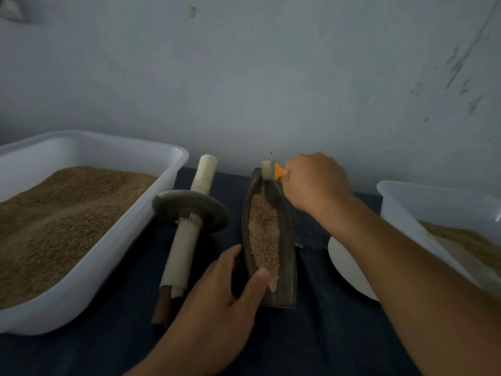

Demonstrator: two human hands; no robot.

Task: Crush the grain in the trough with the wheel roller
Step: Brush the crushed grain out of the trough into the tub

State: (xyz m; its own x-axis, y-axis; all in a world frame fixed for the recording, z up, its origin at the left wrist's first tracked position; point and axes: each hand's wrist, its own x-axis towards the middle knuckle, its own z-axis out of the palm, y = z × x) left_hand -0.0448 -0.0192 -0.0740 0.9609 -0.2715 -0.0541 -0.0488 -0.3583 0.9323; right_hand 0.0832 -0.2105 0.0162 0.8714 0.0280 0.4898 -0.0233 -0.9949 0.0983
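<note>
Trough sits mid-table on the dark cloth, long axis running away from the camera, boat-shaped, dark metal. Grain lies in a strip along its channel, coarse and tan; the far end of the channel is mostly bare.

Left hand braces the trough's near end: thumb lies over the near rim and touches the grain edge, fingers run along the left outer wall. Fingers look fairly straight, more a press than a wrap (fingertips hidden behind the wall).

Right hand is at the far end, fist curled round the orange handle of a small brush; its pale head sits right at the trough's far tip.

Roller lies on the cloth just left of the trough, untouched: grey disc wheel on a pale wrapped axle, one end pointing at the wall, the other toward the camera.

Left tub, white, holds a big heap of tan grain. Right tub, also white, holds some too (mostly out of view). A white plate sits between trough and right tub, partly under the right forearm.
</note>
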